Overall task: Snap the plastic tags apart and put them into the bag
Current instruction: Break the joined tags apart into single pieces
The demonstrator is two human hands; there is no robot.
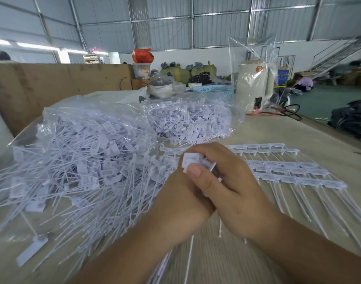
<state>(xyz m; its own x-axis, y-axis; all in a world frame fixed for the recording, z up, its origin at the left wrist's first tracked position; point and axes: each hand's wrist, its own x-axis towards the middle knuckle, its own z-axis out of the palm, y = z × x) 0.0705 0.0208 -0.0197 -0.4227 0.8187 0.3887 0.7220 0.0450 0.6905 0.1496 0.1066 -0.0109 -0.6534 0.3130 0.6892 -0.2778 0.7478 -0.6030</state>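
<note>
We've got both hands bunched together mid-table: our right hand (230, 181) curls round a little stack of white plastic tags (196, 160), and our left hand (181, 193) pinches it too, thumb on top. The clear bag (77, 128) of loose tags sits just left, joined tag strips (288, 171) on the right.

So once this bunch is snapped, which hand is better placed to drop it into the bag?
Probably the left hand: the open clear plastic bag lies on its side, while the right hand is nearer the unsnapped white tag strips.
</note>
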